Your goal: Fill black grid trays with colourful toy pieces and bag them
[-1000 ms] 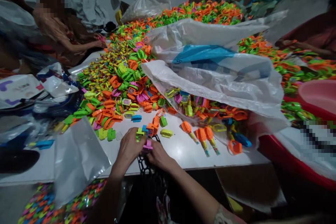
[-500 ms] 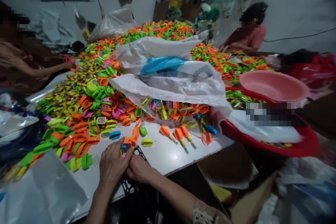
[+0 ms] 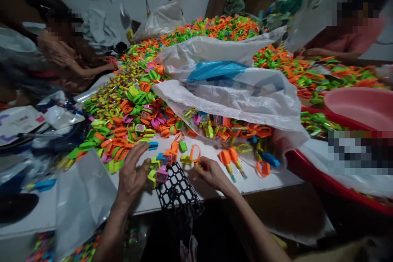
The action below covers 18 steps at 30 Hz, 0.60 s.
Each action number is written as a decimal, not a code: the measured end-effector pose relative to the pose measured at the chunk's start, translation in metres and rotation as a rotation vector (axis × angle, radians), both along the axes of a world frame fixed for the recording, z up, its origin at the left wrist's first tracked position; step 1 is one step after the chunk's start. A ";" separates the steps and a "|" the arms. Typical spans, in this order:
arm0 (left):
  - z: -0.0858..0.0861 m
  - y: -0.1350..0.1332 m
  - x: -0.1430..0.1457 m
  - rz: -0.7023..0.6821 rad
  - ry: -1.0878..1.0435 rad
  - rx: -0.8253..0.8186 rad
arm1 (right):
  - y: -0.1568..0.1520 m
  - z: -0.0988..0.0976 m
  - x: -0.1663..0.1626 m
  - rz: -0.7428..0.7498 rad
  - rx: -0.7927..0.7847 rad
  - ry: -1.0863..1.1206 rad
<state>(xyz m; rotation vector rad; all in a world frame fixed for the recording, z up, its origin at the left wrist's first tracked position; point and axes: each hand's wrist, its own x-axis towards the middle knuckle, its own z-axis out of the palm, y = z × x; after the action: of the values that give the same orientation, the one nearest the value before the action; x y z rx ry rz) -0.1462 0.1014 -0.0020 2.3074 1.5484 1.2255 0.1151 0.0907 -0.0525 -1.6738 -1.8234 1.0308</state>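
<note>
My left hand [image 3: 133, 174] is open beside a small cluster of plastic toy watches, its fingers stretched out and the thumb apart. A pink toy watch [image 3: 162, 175] and a yellow-green one [image 3: 152, 178] lie closest to that thumb. My right hand [image 3: 210, 172] pinches an orange toy watch [image 3: 195, 153] low down, near a yellow piece; its looped strap stands up from the fingers. Between both hands, a black lattice rack [image 3: 178, 184] with rows of holes lies over the table's front edge. An orange watch [image 3: 174, 149] rests at its far end.
A large heap of colourful toy watches [image 3: 138, 94] covers the table, with a white plastic sack [image 3: 227, 98] across it. Two orange pieces with yellow tubes [image 3: 229, 157] lie to the right. A red basin [image 3: 294, 163] stands right; a clear bag [image 3: 84, 196] lies left. Two people sit beyond.
My hands have parted, uncovering the watches and rack. The left hand has opened; the right has moved right and taken hold of an orange toy watch. The view has swung left.
</note>
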 end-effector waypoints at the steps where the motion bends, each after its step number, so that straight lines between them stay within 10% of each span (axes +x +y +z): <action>1: -0.001 -0.002 -0.004 -0.087 0.069 0.035 | -0.005 0.000 -0.011 0.045 -0.001 0.213; 9: -0.047 -0.010 0.008 -0.192 0.195 0.099 | -0.010 -0.027 -0.072 -0.035 -0.113 0.669; 18: -0.050 -0.015 0.023 -0.113 0.168 0.206 | -0.006 -0.050 -0.086 0.219 0.289 0.228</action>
<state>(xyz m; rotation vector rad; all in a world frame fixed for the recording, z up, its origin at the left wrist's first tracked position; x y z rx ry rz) -0.1230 0.0864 -0.0519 2.6505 1.3726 1.2440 0.0295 0.0844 -0.1027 -1.1614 -1.9244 0.9458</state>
